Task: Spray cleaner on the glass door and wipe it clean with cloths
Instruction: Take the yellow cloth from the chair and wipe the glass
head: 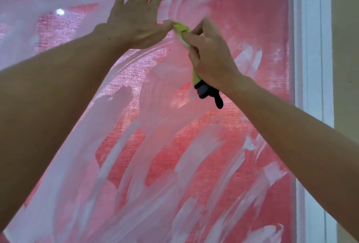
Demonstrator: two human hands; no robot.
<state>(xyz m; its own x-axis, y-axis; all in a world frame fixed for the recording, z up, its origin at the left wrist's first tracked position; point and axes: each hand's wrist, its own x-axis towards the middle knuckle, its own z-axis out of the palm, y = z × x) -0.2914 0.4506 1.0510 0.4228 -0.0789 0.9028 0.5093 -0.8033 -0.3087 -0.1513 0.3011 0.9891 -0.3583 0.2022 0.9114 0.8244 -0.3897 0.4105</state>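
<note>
Glass door [194,155] smeared white; right hand [209,56] grips a green cloth [179,29], left hand [136,17] pinching its end, other fingers spread.

Home interior, smeared glass door [174,155], white frame [310,68], pink curtain [262,19]

I see the glass door [194,145] as a smooth pane coated with broad, matt white smears of cleaner, streaked and cloudy. Behind the pane a red fabric [262,29] shows a coarse, visible weave. The cloth [179,29] pinched between my left hand [134,23] and right hand [211,60] looks soft and matt, yellow-green, with a darker black and grey cloth end hanging below. The door frame [314,68] at the right looks smooth, white and faintly glossy.
</note>
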